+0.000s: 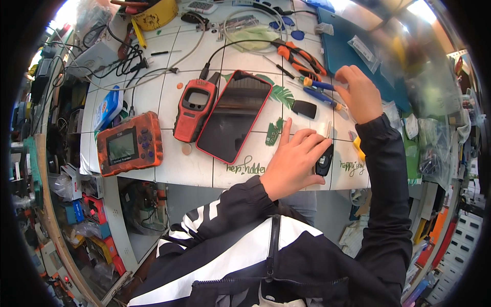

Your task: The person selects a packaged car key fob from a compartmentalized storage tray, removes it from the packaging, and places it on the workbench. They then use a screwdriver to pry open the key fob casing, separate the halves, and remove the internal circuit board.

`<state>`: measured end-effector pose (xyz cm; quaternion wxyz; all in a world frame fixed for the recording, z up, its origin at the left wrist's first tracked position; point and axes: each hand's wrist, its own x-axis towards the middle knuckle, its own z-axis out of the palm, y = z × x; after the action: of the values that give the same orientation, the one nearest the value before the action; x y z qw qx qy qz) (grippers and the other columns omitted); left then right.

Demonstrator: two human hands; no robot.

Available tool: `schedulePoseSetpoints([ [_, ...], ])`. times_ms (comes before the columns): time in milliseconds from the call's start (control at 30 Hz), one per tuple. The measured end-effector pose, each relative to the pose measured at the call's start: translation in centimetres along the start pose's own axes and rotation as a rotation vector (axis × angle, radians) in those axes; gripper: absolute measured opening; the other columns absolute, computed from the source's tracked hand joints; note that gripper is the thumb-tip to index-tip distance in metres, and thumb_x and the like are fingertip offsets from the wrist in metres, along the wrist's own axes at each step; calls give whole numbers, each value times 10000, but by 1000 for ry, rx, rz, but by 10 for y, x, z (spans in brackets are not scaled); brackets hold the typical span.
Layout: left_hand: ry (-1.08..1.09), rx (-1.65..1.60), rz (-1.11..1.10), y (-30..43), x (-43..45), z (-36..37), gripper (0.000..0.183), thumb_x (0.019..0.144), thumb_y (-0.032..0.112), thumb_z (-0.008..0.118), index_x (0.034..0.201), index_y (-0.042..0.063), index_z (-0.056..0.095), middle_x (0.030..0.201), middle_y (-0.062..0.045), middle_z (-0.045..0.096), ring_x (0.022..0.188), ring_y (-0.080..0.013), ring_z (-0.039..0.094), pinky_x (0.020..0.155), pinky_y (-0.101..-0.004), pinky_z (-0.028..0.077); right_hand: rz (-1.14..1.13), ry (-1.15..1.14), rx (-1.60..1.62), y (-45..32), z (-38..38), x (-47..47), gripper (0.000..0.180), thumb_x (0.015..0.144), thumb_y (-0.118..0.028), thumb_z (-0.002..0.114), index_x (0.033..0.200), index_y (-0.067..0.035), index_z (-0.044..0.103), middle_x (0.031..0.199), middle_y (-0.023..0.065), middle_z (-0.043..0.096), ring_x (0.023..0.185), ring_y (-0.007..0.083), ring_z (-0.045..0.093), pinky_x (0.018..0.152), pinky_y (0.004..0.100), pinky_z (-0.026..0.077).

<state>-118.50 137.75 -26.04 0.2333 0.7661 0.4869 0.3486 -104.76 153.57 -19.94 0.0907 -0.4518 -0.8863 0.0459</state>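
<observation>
My left hand point(297, 159) lies spread over the white tiled tabletop point(191, 169), its fingers apart. Beside its fingers is a black car key fob point(324, 159) with a metal blade; whether they touch I cannot tell. A small green circuit board point(273, 132) lies by the index finger, a black plastic cover point(304, 109) beyond it. My right hand point(356, 92) is at the handle end of a screwdriver with a blue and yellow handle point(321, 84); its grip is unclear. A second blue-handled screwdriver point(320, 96) lies just below.
A red-edged smartphone point(234, 117), a red handheld device point(195, 109) on a cable and an orange key programmer point(129, 144) lie to the left. Orange-handled pliers point(301, 61) lie at the back, near a teal mat point(356, 50). Cables run across the back left.
</observation>
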Motion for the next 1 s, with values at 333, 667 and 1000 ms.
schedulePoseSetpoints([
  [333, -3, -1, -6, -2, -3, 6, 837, 565, 351, 818, 1287, 104, 475, 1174, -49, 511, 1187, -250, 430, 1076, -600, 157, -26, -71, 34, 10, 23, -17, 224, 741, -111, 683, 946, -36, 636, 856, 99, 610, 754, 269, 587, 668, 353, 454],
  [667, 19, 11, -20, -2, -4, 0, 822, 564, 333, 821, 1262, 75, 472, 1167, -56, 506, 1195, -236, 434, 1083, -603, 152, -180, 38, -21, -9, 0, -13, 121, 753, -89, 655, 865, -44, 647, 822, 74, 605, 814, 271, 565, 686, 362, 459],
  [1000, 33, -10, -11, -2, -4, 4, 821, 540, 328, 831, 1250, 96, 491, 1183, -33, 509, 1181, -235, 441, 1076, -607, 174, 86, -146, 522, -3, -27, -33, 176, 890, -71, 550, 1012, 36, 617, 875, 34, 638, 800, 85, 579, 710, 227, 436],
])
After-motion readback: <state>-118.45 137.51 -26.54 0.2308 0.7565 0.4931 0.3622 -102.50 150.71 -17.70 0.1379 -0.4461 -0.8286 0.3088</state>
